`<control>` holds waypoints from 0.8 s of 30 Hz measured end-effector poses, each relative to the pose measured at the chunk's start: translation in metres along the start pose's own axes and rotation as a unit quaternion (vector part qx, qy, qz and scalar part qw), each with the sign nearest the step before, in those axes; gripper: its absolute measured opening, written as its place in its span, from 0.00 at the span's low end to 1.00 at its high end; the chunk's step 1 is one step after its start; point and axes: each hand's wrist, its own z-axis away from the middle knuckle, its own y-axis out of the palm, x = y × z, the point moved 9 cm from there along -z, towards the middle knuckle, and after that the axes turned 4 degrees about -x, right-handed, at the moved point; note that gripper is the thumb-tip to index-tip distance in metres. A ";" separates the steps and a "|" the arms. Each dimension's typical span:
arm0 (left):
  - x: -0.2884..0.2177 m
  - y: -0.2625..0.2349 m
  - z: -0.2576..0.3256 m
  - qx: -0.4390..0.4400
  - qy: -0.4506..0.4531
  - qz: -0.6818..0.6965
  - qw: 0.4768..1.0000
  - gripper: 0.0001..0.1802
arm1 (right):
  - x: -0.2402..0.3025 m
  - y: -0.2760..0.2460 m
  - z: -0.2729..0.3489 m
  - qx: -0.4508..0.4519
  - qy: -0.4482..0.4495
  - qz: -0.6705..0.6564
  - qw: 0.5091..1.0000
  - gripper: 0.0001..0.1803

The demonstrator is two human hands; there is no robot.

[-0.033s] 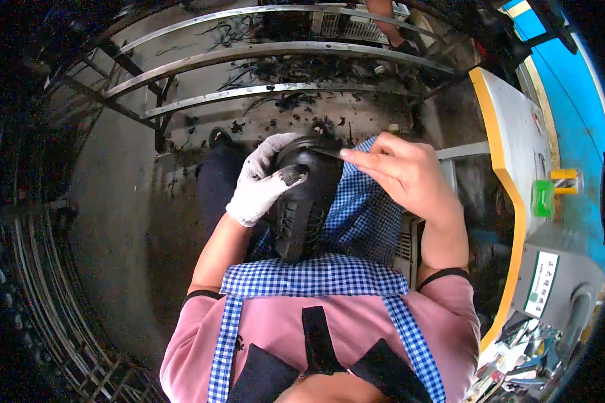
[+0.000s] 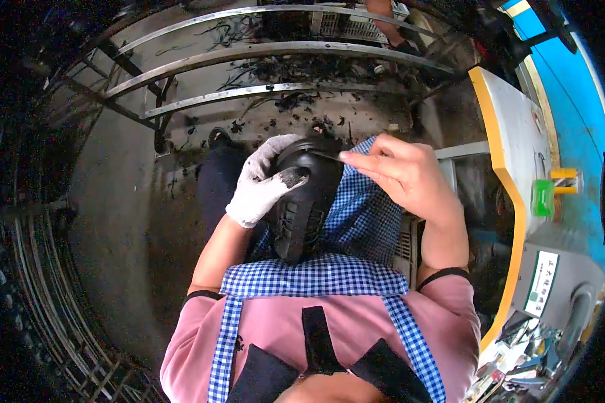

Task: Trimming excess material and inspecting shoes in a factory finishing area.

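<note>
A black moulded shoe-like part (image 2: 302,208) rests on my lap over a blue checked apron (image 2: 363,221). My left hand (image 2: 262,185), in a white glove with dirty fingertips, grips the part's upper left side. My bare right hand (image 2: 403,178) is at the part's top right edge. Its thumb and forefinger pinch a thin dark sliver (image 2: 326,156) lying against the rim. I cannot tell whether the sliver is a small blade or a strip of trimming.
Curved metal rails (image 2: 282,50) cross the concrete floor ahead, with black scraps (image 2: 302,70) strewn among them. A white, yellow-edged machine top (image 2: 511,134) with a green block (image 2: 543,198) stands to my right. Wire racks (image 2: 27,269) stand at the left and another person's leg (image 2: 383,13) shows at the top.
</note>
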 end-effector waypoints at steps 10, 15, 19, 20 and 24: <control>0.007 -0.003 0.004 -0.011 -0.006 -0.009 1.000 0.29 | -0.012 0.013 0.011 -0.022 0.022 -0.071 0.997 0.19; 0.005 -0.004 0.004 -0.020 0.000 0.000 1.000 0.29 | -0.010 0.006 0.011 -0.018 0.026 -0.026 0.999 0.19; 0.004 -0.006 0.005 -0.020 0.007 -0.012 1.000 0.30 | -0.010 -0.003 0.014 -0.003 0.014 -0.013 1.000 0.19; 0.004 -0.006 0.004 -0.019 0.007 -0.012 1.000 0.30 | -0.009 -0.003 0.012 -0.003 0.014 -0.012 1.000 0.19; 0.006 -0.006 0.005 -0.018 0.002 -0.008 1.000 0.29 | -0.003 -0.002 0.006 0.000 0.008 0.020 1.000 0.19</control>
